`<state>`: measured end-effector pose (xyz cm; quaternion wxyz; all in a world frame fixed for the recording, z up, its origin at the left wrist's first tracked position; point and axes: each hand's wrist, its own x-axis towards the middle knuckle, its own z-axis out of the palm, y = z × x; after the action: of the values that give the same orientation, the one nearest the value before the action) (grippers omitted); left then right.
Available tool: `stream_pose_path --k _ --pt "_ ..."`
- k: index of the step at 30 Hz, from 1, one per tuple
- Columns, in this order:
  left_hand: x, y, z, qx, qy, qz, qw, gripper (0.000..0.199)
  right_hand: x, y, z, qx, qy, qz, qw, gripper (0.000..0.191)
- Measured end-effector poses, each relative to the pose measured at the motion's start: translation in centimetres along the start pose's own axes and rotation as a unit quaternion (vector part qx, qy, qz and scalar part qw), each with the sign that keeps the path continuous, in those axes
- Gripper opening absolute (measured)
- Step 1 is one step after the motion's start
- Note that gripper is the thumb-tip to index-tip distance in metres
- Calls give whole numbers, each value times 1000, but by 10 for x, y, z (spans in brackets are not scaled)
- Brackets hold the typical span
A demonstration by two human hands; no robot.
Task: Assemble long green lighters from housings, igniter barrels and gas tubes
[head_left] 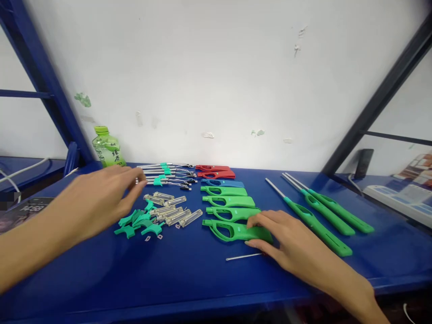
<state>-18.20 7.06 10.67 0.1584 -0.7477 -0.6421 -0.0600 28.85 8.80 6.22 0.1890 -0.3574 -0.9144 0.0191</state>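
My left hand (97,193) is closed, thumb and forefinger pinched near the left ends of several metal lighter tubes (165,171) with wires and teal collars; a silvery tip shows between the fingertips. My right hand (286,236) grips the rear end of the nearest green lighter casing (236,231), thumb on its near side. Behind that casing lie more green casings (229,201), a blue casing (222,183) and two red ones (216,174). A thin screwdriver (243,257) lies by my right thumb, its handle end hidden by the hand.
Clear fuel cartridges (191,218) and teal triggers (133,219) lie in piles at centre left, with small metal plates (147,238) in front. Three long green lighters (324,229) lie at right. A tea bottle (108,148) stands by the wall. Blue frame posts (56,85) flank the table.
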Motion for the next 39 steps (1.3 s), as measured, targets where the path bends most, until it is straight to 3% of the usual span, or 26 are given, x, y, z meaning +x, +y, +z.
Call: stream_pose_path --k 4,9,17,21,24,27,30,32,35,39 --pt "33 0 2 48 -65 -25 996 36 6 3 -1 9 -32 13 999 18" --pt "67 -5 21 82 -107 -34 990 41 12 3 -3 43 -65 14 997 8" --pt "72 -17 38 96 -134 -13 986 43 19 -4 -5 76 -69 -2 995 15" --pt "73 -26 44 90 -133 -4 987 43 21 -9 -6 76 -34 -25 996 11" --pt "71 -32 50 87 -114 7 990 43 17 -5 -11 57 26 -25 998 17" --pt "67 -34 55 82 -84 21 993 43 2 12 -15 11 135 43 990 32" --pt "63 -33 58 74 -64 26 995 42 -18 38 -12 -63 225 163 959 52" --pt "61 -32 58 69 -57 26 996 42 -29 53 -6 -97 222 210 947 59" --pt "58 -29 58 71 -56 32 995 42 -35 65 3 -110 187 220 951 59" --pt "56 -26 56 87 -64 46 993 41 -32 52 7 -115 190 204 954 60"
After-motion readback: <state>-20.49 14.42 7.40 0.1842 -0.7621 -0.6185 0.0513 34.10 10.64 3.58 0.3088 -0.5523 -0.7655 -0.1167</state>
